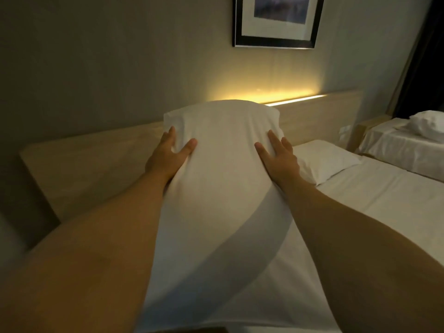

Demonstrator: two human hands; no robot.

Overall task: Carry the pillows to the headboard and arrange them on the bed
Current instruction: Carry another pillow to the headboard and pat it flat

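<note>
- Both bare forearms reach forward from the bottom corners, one on each side of a long white pillow (216,188).
- Left hand (165,157) presses flat on the pillow's left flank, thumb spread onto the front face and fingers wrapped round the side.
- Right hand (280,157) lies on the right flank, fingers splayed and pointing up; between the two palms the pillow is squeezed and held.
- Pillow is held lengthwise away from the camera, its far end raised level with the top of the headboard (84,169).
- Second pillow (329,159) lies flat on the bed (372,200) against the headboard, just right of the held one.
- Warm strip light (295,100) glows along the headboard's top edge.
- Framed picture (276,20) hangs on the wall above.
- Another bed (396,150) at far right carries a third pillow (426,123).
</note>
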